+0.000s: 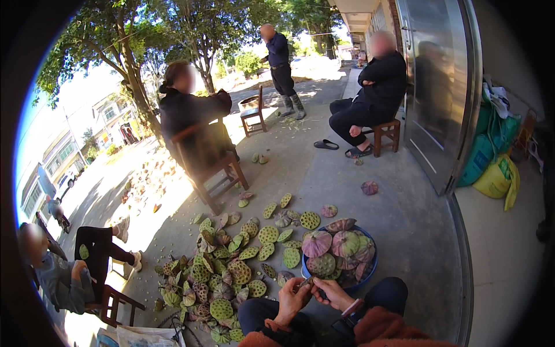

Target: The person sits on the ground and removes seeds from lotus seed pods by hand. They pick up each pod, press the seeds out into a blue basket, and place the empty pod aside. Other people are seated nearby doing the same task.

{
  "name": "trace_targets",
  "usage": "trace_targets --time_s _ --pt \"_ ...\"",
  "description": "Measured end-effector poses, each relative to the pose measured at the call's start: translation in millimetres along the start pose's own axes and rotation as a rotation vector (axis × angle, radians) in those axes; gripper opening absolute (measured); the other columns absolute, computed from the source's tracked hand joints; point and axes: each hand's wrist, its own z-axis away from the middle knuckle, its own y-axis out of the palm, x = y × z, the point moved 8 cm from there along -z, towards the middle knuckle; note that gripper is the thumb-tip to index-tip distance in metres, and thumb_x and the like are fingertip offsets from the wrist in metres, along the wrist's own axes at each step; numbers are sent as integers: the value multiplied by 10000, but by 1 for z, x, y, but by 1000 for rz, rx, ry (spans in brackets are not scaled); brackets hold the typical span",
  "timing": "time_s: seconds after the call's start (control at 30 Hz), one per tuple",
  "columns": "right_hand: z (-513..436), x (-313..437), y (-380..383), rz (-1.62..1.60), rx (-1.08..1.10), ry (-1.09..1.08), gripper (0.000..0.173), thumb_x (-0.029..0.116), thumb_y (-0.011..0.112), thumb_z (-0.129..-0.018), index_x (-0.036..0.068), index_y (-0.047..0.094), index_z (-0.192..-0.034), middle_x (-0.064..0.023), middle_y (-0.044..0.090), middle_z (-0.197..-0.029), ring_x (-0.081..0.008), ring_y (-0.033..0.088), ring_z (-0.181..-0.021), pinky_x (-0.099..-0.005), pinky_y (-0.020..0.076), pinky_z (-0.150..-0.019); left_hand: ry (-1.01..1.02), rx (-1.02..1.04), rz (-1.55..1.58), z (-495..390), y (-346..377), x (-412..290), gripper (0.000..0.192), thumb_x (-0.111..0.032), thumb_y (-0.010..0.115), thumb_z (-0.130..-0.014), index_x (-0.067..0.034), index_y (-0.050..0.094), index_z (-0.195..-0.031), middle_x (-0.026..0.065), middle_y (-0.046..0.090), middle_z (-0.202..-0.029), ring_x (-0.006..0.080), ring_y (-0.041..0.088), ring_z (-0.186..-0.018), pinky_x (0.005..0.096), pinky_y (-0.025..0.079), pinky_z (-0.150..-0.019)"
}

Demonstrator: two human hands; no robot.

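My left hand (293, 298) and my right hand (333, 293) meet in front of my knees. Between their fingertips they pinch a small brownish piece (307, 282), perhaps part of a lotus seed pod; the fingers hide most of it. Just beyond my hands stands a blue tub (373, 265) heaped with purple-green lotus seed pods (345, 243). A large pile of green and brown lotus seed pods (221, 277) spreads over the concrete to the left of the tub. Some show their pitted faces, others their ribbed undersides. A dark band and a reddish one circle my right wrist.
A seated person (195, 104) on a wooden chair (212, 167) is beyond the pile. Another sits on a stool (387, 135) by a metal door (438, 86); a third stands farther back. At left sits another person (65, 273). Filled sacks (496, 169) lie inside the doorway.
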Motion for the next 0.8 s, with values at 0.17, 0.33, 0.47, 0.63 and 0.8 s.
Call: trace_targets --time_s 0.17,0.33,0.47,0.63,0.8 --pt "0 -1 -3 10 -25 -18 438 438 477 -980 36 579 -838 -28 532 -650 -95 492 -503 -210 290 -372 58 0 -72 1 2 -5 251 -155 733 -800 -14 651 -991 60 603 -797 125 564 -682 289 461 -617" --pt "0 3 -3 39 -15 -76 463 451 465 -982 36 580 -813 -26 524 -627 -95 484 -483 -215 294 -367 73 11 -151 1 4 -6 245 -163 736 -788 -10 650 -959 81 578 -792 167 574 -695 308 456 -632" --pt "-1 2 -2 64 -10 -88 473 462 441 -989 44 570 -809 -26 524 -660 -98 479 -500 -213 289 -382 64 -2 -135 2 5 -10 224 -151 745 -779 -10 668 -935 77 603 -799 162 586 -709 297 464 -651" --pt "1 7 1 94 -32 -116 480 472 460 -979 50 572 -779 -13 519 -616 -82 471 -465 -211 292 -367 83 -3 -150 -1 5 -14 201 -137 740 -784 -2 666 -914 79 623 -801 162 596 -725 290 472 -672" --pt "8 11 4 102 -40 -131 480 470 458 -981 49 568 -778 -2 507 -608 -64 448 -454 -203 296 -375 9 17 -89 -1 9 4 177 -143 719 -822 -8 651 -916 29 633 -800 97 563 -708 261 459 -647"
